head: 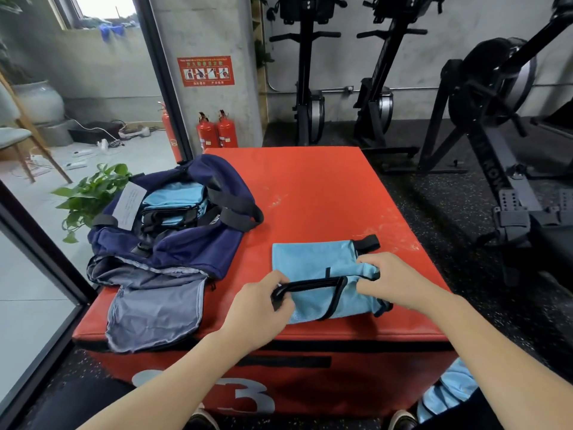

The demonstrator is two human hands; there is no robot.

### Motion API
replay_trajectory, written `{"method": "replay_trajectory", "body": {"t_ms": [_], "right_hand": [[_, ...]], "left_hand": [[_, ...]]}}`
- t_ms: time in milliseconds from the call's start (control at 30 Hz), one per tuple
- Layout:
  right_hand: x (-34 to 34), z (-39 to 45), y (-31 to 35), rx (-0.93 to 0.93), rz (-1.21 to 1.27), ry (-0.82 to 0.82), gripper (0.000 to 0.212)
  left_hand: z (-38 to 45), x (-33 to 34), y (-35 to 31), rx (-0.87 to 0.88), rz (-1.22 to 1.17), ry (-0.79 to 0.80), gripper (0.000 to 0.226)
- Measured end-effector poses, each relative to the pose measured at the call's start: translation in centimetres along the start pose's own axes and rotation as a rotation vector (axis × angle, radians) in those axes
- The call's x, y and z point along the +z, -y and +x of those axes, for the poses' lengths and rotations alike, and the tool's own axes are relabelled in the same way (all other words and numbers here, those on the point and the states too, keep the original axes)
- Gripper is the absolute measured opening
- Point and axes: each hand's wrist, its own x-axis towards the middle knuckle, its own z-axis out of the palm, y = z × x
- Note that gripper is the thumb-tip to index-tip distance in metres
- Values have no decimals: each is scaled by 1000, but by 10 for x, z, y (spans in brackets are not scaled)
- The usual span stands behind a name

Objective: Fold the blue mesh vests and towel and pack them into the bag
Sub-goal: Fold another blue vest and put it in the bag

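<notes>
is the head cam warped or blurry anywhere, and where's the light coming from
Head view: wide-angle bend curves the door frame and the edges of the red box; daylight enters from the window upper left, blown out white; the vest and both hands, left and right, look sharp, with soft shadows.

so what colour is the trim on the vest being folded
Black, edging the light blue vest; the head view shows it, the left hand gripping that trim.

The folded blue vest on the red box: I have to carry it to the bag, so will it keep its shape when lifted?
Probably not. The vest looks like thin mesh and creases where both hands grip it, left, right, so it is likely floppy and light. Its black trim may dangle; support it underneath.
</notes>
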Motion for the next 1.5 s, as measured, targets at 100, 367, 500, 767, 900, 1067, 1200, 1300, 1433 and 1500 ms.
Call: {"method": "replay_trajectory", "body": {"t_ms": [100, 367, 500, 767, 900, 1067, 1200, 1300, 1433, 1500], "right_hand": [[-7, 10, -2, -19, 43, -59, 28], [2, 68, -29, 61, 123, -303, 6], [6, 88, -38, 77, 100, -271, 8], [17, 112, -55, 83, -109, -213, 15], [18, 120, -58, 69, -153, -228, 15], [20, 126, -57, 148, -218, -213, 16], [11, 124, -50, 164, -187, -189, 29], [2, 109, -44, 146, -163, -244, 37], [6, 81, -37, -16, -196, -477, 13], [21, 65, -25, -105, -110, -513, 3]], "left_hand": [[14, 1, -1, -96, -141, -92, 10], [70, 10, 9, -247, -183, -198, 24], [86, 18, 19, -336, -153, -192, 36], [66, 34, 7, -493, -216, -32, 38], [56, 39, 17, -364, -146, -121, 46], [69, 41, 32, -393, -70, -131, 47], [73, 40, 26, -280, 475, -32, 64], [78, 46, 24, 2, 643, -66, 65], [89, 68, 16, 283, 507, 39, 44], [94, 78, 12, 313, 469, 171, 40]]}}
